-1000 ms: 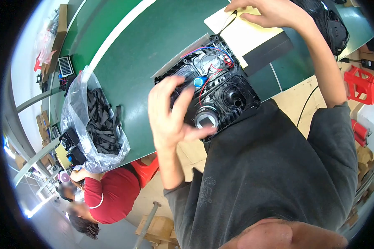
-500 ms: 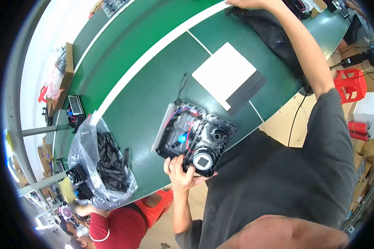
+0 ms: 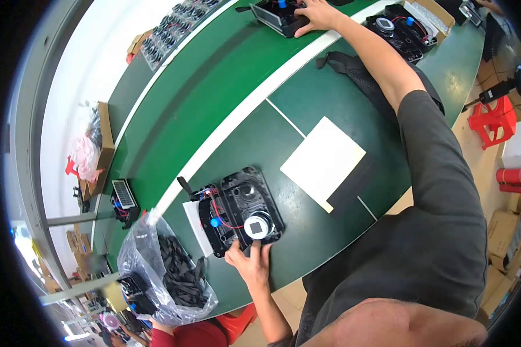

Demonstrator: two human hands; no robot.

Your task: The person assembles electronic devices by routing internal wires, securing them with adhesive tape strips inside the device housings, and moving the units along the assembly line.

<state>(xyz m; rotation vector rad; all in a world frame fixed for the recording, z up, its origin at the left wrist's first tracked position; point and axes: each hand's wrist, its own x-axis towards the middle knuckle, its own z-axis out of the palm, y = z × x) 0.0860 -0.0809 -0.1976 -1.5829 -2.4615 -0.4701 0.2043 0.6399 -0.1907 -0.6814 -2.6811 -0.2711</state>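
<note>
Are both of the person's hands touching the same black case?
No, the left hand is on the near case, while the right hand is on another one farther away.

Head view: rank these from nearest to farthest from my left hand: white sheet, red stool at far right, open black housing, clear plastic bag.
From the left hand:
1. Open black housing, touching its fingertips
2. Clear plastic bag, left
3. White sheet, right
4. Red stool, far right

Counting now: one open speaker casing [image 3: 236,194] at the left hand [image 3: 250,265], one casing [image 3: 270,18] at the right hand [image 3: 318,16], one plastic bag [image 3: 139,247] beside the left, one white sheet [image 3: 321,159] between them!
</note>
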